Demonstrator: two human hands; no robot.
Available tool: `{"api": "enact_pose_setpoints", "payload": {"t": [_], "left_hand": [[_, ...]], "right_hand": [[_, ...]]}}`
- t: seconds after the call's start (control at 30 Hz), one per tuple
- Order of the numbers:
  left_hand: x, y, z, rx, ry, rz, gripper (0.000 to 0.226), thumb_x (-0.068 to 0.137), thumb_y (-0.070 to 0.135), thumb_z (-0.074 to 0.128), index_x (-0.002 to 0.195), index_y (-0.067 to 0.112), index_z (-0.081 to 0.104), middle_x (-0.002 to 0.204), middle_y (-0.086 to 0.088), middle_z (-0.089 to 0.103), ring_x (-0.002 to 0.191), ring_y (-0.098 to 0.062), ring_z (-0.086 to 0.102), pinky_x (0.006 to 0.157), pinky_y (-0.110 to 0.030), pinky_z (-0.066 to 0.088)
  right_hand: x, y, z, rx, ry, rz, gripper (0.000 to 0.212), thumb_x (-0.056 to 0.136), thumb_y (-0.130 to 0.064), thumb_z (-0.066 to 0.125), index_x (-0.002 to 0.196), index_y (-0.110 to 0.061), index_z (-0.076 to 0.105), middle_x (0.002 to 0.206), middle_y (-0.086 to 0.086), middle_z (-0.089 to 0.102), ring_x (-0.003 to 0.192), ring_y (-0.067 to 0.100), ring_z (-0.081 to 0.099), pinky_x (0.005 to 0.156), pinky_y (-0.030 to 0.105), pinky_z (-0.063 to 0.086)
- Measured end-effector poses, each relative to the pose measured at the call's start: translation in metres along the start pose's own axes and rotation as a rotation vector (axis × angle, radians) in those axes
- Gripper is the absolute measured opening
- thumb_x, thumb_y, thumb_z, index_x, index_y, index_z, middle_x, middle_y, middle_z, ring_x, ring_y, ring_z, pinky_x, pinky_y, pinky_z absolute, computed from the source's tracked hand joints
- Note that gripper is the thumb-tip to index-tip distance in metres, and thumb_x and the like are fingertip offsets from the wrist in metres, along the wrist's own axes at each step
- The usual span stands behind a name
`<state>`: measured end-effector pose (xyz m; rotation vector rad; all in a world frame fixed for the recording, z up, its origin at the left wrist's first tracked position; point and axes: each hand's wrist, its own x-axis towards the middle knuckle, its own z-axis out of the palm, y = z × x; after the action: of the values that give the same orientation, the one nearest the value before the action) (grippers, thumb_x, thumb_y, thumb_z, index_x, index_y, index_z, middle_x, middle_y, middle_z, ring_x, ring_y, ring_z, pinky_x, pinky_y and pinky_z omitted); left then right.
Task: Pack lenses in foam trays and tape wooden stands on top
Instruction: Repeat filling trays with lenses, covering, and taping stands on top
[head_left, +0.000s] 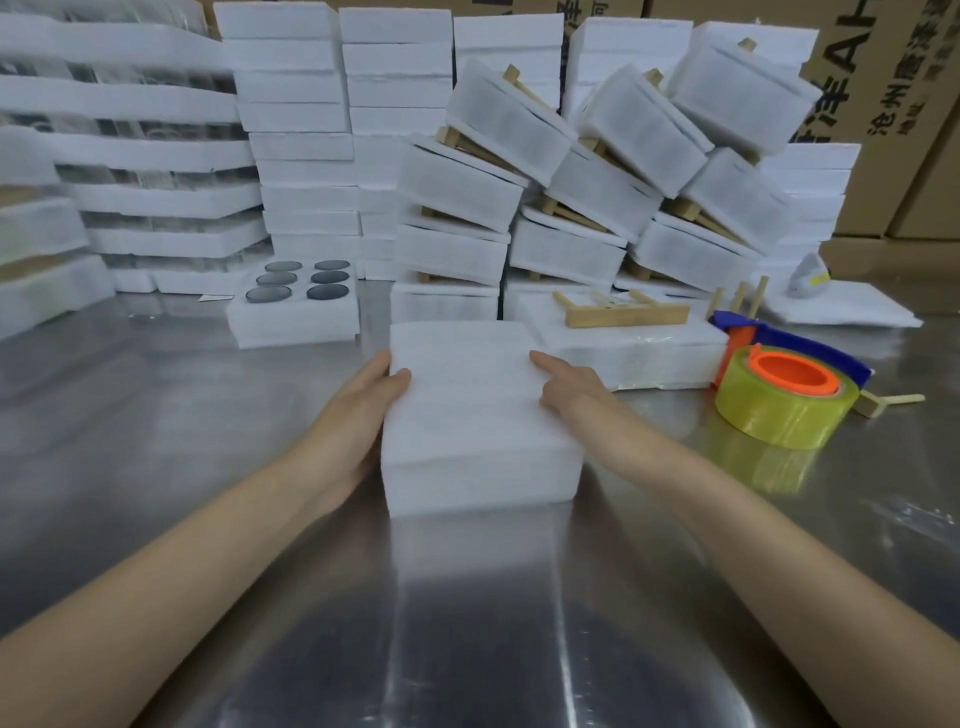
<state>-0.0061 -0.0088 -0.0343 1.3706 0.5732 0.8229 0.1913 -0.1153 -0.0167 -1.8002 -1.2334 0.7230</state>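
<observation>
- You are holding the closed foam tray (478, 410) between both hands. It is sitting on the shiny metal table (182, 415), right in front of you.
- Your left hand (358, 415) is hugging its left side, with the thumb lying over the top edge.
- Your right hand (571, 395) is pressing the right side, with one straight finger resting on top.
- The foam is looking light and squishy, so hard squeezing is probably going to dent it.
- The seam is showing two layers, so holding low on both sides is likely keeping the top from sliding.
- A wooden stand (623, 312) and a tape roll (784, 410) are waiting near, on your right.
</observation>
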Motion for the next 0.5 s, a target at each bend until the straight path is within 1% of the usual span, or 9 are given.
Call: {"api": "enact_pose_setpoints", "payload": {"t": [0.03, 0.07, 0.17, 0.2, 0.23, 0.3, 0.33, 0.43, 0.5], "left_hand": [[-0.0006, 0.0008, 0.001, -0.006, 0.018, -0.005, 0.027, 0.102, 0.02, 0.042, 0.118, 0.027, 0.062, 0.114, 0.008, 0.071, 0.103, -0.009, 0.068, 0.078, -0.024, 0.055], [-0.0003, 0.0009, 0.0017, -0.011, 0.032, -0.01, 0.026, 0.102, 0.023, 0.043, 0.117, 0.027, 0.063, 0.114, 0.008, 0.071, 0.103, -0.008, 0.068, 0.08, -0.024, 0.055], [0.0014, 0.0017, 0.0007, -0.037, 0.038, -0.053, 0.029, 0.1, 0.03, 0.047, 0.127, 0.025, 0.059, 0.119, 0.007, 0.069, 0.11, -0.012, 0.065, 0.1, -0.033, 0.047], [0.0023, 0.0016, 0.0002, -0.062, 0.036, -0.073, 0.032, 0.098, 0.032, 0.051, 0.129, 0.026, 0.057, 0.119, 0.009, 0.069, 0.11, -0.011, 0.065, 0.101, -0.032, 0.047], [0.0023, 0.0014, -0.0002, -0.078, 0.024, -0.084, 0.03, 0.094, 0.032, 0.057, 0.124, 0.031, 0.057, 0.115, 0.012, 0.07, 0.106, -0.008, 0.066, 0.094, -0.027, 0.051], [0.0004, 0.0017, 0.0017, -0.068, -0.02, -0.078, 0.018, 0.091, 0.028, 0.061, 0.106, 0.037, 0.059, 0.103, 0.015, 0.073, 0.095, -0.005, 0.07, 0.071, -0.018, 0.056], [-0.0001, 0.0018, 0.0024, -0.064, -0.035, -0.082, 0.019, 0.091, 0.025, 0.061, 0.106, 0.036, 0.059, 0.103, 0.013, 0.074, 0.095, -0.007, 0.07, 0.067, -0.018, 0.056], [-0.0008, 0.0058, 0.0037, -0.075, -0.018, -0.091, 0.028, 0.094, 0.019, 0.058, 0.121, 0.023, 0.059, 0.113, 0.004, 0.072, 0.101, -0.015, 0.07, 0.07, -0.022, 0.057], [-0.0015, 0.0089, 0.0046, -0.096, -0.015, -0.103, 0.027, 0.094, 0.016, 0.057, 0.121, 0.02, 0.06, 0.113, 0.002, 0.072, 0.1, -0.016, 0.07, 0.069, -0.023, 0.057]], "right_hand": [[0.0001, 0.0008, 0.0004, 0.0, -0.003, -0.003, 0.059, 0.087, -0.041, 0.036, 0.145, -0.047, 0.027, 0.146, -0.017, 0.026, 0.13, 0.007, 0.031, 0.109, 0.031, 0.025], [0.0002, 0.0009, 0.0009, 0.007, -0.003, -0.005, 0.056, 0.091, -0.039, 0.037, 0.146, -0.046, 0.027, 0.149, -0.015, 0.026, 0.135, 0.009, 0.029, 0.114, 0.034, 0.023], [-0.0019, 0.0003, 0.0024, 0.04, 0.008, -0.016, 0.054, 0.094, -0.037, 0.04, 0.147, -0.042, 0.028, 0.151, -0.011, 0.032, 0.136, 0.013, 0.034, 0.116, 0.038, 0.025], [-0.0029, 0.0, 0.0029, 0.04, 0.011, -0.021, 0.054, 0.095, -0.037, 0.04, 0.147, -0.041, 0.028, 0.151, -0.011, 0.033, 0.137, 0.012, 0.034, 0.116, 0.039, 0.025], [-0.0034, -0.0001, 0.0032, 0.041, 0.016, -0.024, 0.054, 0.095, -0.037, 0.041, 0.147, -0.041, 0.028, 0.151, -0.011, 0.034, 0.137, 0.012, 0.034, 0.117, 0.039, 0.025], [-0.0031, -0.0001, 0.0032, 0.051, 0.027, -0.027, 0.053, 0.096, -0.035, 0.041, 0.148, -0.039, 0.029, 0.151, -0.011, 0.035, 0.137, 0.012, 0.034, 0.117, 0.038, 0.025], [-0.0023, -0.0002, 0.0034, 0.058, 0.033, -0.025, 0.052, 0.096, -0.035, 0.041, 0.147, -0.039, 0.03, 0.15, -0.011, 0.035, 0.137, 0.012, 0.035, 0.117, 0.038, 0.025], [-0.002, -0.0014, 0.0044, 0.048, 0.049, -0.018, 0.051, 0.096, -0.034, 0.041, 0.146, -0.041, 0.032, 0.148, -0.01, 0.038, 0.134, 0.013, 0.038, 0.115, 0.037, 0.027], [-0.0015, -0.0022, 0.0045, 0.04, 0.062, -0.02, 0.05, 0.095, -0.034, 0.042, 0.144, -0.041, 0.034, 0.145, -0.008, 0.041, 0.13, 0.014, 0.042, 0.114, 0.037, 0.029]]}}
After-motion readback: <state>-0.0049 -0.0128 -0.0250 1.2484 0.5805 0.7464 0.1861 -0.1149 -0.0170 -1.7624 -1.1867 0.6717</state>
